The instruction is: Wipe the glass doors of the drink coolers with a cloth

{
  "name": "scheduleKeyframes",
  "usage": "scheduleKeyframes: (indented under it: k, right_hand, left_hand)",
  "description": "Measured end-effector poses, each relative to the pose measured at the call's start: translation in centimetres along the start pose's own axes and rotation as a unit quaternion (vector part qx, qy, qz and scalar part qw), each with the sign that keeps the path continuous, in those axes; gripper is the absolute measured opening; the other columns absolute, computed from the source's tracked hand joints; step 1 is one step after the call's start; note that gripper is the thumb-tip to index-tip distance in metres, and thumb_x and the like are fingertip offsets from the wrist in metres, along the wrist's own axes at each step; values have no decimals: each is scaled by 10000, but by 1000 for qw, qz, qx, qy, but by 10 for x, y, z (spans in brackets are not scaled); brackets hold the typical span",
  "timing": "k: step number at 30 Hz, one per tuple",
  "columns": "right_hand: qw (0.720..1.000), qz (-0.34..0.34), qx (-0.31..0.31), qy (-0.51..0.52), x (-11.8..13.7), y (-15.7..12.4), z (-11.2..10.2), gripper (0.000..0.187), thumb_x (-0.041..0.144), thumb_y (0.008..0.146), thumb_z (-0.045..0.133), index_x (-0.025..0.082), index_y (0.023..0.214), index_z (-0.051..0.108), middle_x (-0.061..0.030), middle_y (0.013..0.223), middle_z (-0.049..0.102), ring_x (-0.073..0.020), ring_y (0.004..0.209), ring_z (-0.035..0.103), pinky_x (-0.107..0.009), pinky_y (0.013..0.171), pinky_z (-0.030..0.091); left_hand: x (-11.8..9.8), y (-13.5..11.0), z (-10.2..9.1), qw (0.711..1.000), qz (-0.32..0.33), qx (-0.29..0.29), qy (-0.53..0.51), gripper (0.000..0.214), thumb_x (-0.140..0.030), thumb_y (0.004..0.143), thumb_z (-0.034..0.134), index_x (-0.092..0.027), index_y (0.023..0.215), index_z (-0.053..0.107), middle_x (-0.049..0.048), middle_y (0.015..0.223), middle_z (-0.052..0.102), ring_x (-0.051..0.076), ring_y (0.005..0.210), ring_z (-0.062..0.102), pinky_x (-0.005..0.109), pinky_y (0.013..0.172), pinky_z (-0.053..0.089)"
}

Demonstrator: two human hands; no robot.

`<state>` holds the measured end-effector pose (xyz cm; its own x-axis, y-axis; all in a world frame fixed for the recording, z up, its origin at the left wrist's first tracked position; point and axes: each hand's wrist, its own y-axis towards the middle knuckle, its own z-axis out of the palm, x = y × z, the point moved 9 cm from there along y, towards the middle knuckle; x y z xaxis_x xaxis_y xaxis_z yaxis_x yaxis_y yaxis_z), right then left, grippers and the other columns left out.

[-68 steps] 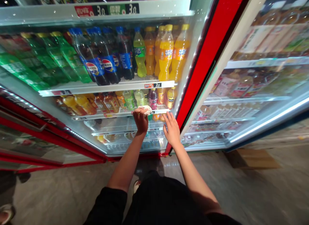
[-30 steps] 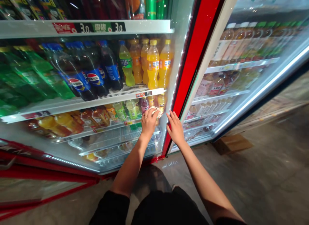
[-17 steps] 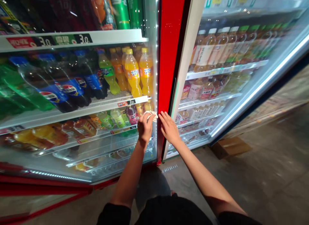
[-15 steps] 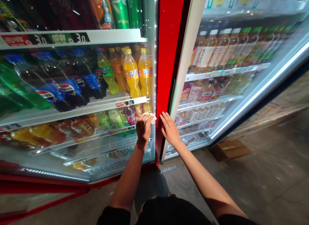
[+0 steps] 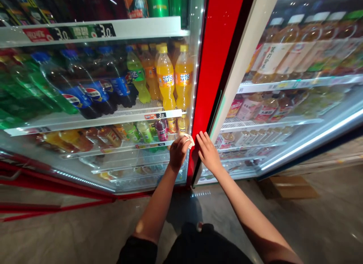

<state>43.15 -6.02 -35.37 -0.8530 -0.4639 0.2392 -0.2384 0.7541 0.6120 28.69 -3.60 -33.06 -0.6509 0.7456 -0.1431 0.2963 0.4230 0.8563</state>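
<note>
The left hand grips a bunched white cloth, soft, light and easily held by its fold, just beside the red door frame of the drinks fridge. The right hand stays open, fingers spread, near the frame.

Glass-fronted drinks cooler: plastic soda bottles on wire shelves left of the metal door frame; plastic tea bottles behind the open glass door. Cloth in left hand; right hand on frame. Cardboard box on concrete floor, right.
</note>
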Motion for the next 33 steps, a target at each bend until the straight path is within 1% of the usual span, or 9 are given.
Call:
scheduleKeyframes:
  k: [3,5,9,13,16,19,23,29,33]
  right_hand:
    - [1000,8,-8,-7,4,0,-1,928,44,992,471,321,1765,39,-66,1824,260,-313,1699,202,-601,1333,386]
    - [1000,14,-17,-11,7,-1,-2,949,30,979,475,326,1765,32,-62,1826,251,-311,1700,198,-599,1328,395]
    - [999,24,-25,-8,8,-2,1,997,0,950,480,341,1761,11,-60,1834,228,-322,1700,190,-622,1327,385]
    - [998,29,-47,-3,8,-2,3,985,4,966,474,369,1759,16,-59,1835,222,-325,1699,181,-632,1316,396]
    - [998,32,-59,-11,9,-3,3,980,2,969,473,392,1756,37,-47,1835,222,-325,1695,193,-632,1305,413]
    - [997,38,-61,-19,9,-4,2,979,6,969,481,396,1755,47,-46,1836,217,-333,1689,211,-635,1299,421]
    - [997,43,-58,-26,10,-4,3,973,16,976,483,391,1755,39,-42,1842,186,-339,1692,194,-634,1307,407]
    - [997,42,-61,-32,11,-4,4,963,28,985,484,384,1757,30,-31,1849,151,-337,1700,171,-625,1314,398]
    - [998,41,-45,-31,9,-4,5,974,30,978,489,375,1758,18,-30,1850,148,-340,1697,191,-613,1307,413]
  left_hand:
    - [-6,4,5,997,52,52,-35,310,-156,1103,509,-253,1204,785,73,1227,802,217,1265,728,365,1056,611]
    - [-5,8,-3,996,76,32,-45,292,-161,1101,523,-246,1195,786,75,1237,803,215,1271,730,359,1063,613]
    - [8,8,-26,996,72,-35,-32,263,-130,1090,538,-206,1178,774,91,1211,806,233,1244,746,389,1056,625]
    - [12,3,-34,993,109,-39,-35,264,-118,1079,557,-205,1200,775,94,1233,804,222,1260,738,366,1070,623]
    - [9,5,-41,990,125,-65,-23,252,-122,1067,586,-209,1191,787,84,1211,815,205,1247,739,331,1061,623]
    - [5,8,-46,989,122,-88,-2,213,-128,1052,629,-217,1137,802,65,1150,835,193,1199,754,304,1013,627]
    - [4,8,-47,991,109,-75,17,177,-145,1039,673,-233,1114,807,44,1148,846,186,1164,767,285,965,621]
    - [11,3,-41,995,73,-59,19,201,-160,1042,670,-264,1124,821,54,1179,836,196,1198,760,305,995,620]
    - [10,5,-45,993,79,-87,7,216,-140,1046,641,-235,1121,819,71,1152,831,209,1171,767,321,998,637]
